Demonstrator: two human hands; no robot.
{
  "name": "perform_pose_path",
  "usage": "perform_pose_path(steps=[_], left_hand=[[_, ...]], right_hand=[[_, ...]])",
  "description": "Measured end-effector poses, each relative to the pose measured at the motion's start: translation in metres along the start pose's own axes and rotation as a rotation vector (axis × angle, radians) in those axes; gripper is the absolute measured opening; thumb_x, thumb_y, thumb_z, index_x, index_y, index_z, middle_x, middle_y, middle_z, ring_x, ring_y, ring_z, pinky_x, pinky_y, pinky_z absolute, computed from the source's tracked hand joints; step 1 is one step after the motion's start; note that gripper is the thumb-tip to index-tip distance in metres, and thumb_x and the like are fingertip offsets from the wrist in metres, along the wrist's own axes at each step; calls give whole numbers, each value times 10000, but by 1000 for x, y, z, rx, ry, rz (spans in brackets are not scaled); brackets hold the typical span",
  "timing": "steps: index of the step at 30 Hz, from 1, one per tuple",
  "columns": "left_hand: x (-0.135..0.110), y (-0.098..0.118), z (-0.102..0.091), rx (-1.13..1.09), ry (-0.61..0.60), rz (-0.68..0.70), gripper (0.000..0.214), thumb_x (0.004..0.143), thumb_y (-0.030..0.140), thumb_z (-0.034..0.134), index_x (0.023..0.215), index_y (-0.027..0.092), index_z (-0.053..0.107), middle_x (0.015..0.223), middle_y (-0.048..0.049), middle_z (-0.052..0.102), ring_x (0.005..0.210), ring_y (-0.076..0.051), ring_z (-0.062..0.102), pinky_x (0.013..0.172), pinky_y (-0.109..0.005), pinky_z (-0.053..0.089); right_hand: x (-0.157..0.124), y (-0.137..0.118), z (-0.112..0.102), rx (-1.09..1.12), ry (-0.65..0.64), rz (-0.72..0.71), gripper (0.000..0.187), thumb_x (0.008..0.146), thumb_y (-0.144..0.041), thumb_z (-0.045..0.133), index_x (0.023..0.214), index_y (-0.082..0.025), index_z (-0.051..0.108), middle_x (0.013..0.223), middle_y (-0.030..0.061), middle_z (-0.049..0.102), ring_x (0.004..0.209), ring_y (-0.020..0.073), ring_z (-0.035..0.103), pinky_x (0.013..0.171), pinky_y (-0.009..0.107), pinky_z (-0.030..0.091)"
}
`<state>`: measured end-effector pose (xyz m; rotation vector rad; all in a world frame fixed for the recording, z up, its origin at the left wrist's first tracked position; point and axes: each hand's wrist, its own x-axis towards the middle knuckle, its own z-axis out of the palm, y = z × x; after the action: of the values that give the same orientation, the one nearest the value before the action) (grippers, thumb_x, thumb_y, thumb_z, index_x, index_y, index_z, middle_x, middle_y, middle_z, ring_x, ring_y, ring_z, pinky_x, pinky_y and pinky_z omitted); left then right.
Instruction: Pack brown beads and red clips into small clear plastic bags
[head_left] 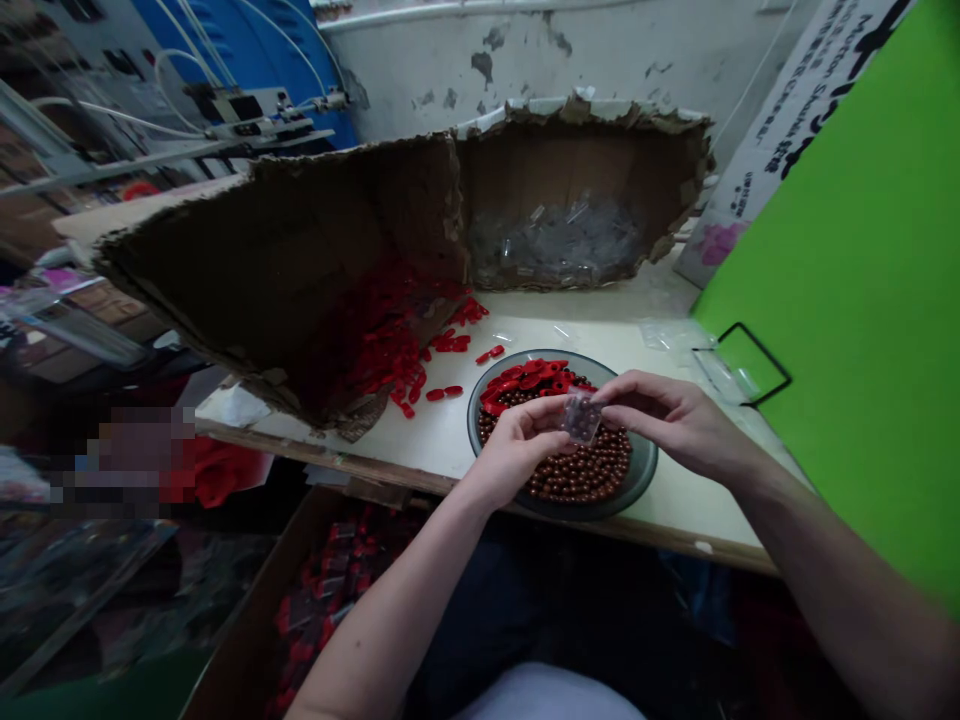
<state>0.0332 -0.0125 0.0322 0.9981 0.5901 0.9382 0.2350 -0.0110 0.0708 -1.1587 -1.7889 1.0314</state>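
My left hand (514, 450) and my right hand (667, 420) pinch a small clear plastic bag (581, 418) between their fingertips, just above a grey round plate (643, 478). The bag holds something small and dark that I cannot make out. Polished brown beads (577, 470) fill the near part of the plate, and flat red plastic pieces (521, 380) lie heaped at its far side. More red pieces (442, 360) spill across the white tabletop (427, 445) from a torn cardboard box (300, 270).
A second cardboard compartment (555, 245) holds loose clear bags. Below the table edge, an open box (322, 590) holds red items in packets. A green board (847, 300) stands at the right, with a black wire frame (742, 365) by it. Tubing and equipment (262, 115) sit at the back left.
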Motion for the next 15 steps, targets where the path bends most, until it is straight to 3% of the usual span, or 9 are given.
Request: perform_pose_path(steps=[6,11,15], left_hand=[[2,-2,-6,-62,12,-30,421,694,156,641,1112,167,686,1043,-94,728,920,-245,698,842,-357,533],[3,-8,-10,-42,20,-29,413,737,237,700,1142,165,667,1055,-109,721,915,-232,698,812,-330,543],[3,-13,-22,21,79,37,370,780,274,691,1139,191,659,1114,-97,700,962,-218,683,816,-307,541]], right_hand=[[5,3,4,-30,-81,9,198,846,-384,629,936,-216,682,924,42,703,870,197,652,829,334,529],[9,8,9,-32,-109,-3,178,856,-353,614,939,-206,670,970,51,693,915,195,640,849,329,510],[17,23,4,22,-35,53,215,837,-371,623,966,-202,655,937,47,703,865,195,657,799,329,516]])
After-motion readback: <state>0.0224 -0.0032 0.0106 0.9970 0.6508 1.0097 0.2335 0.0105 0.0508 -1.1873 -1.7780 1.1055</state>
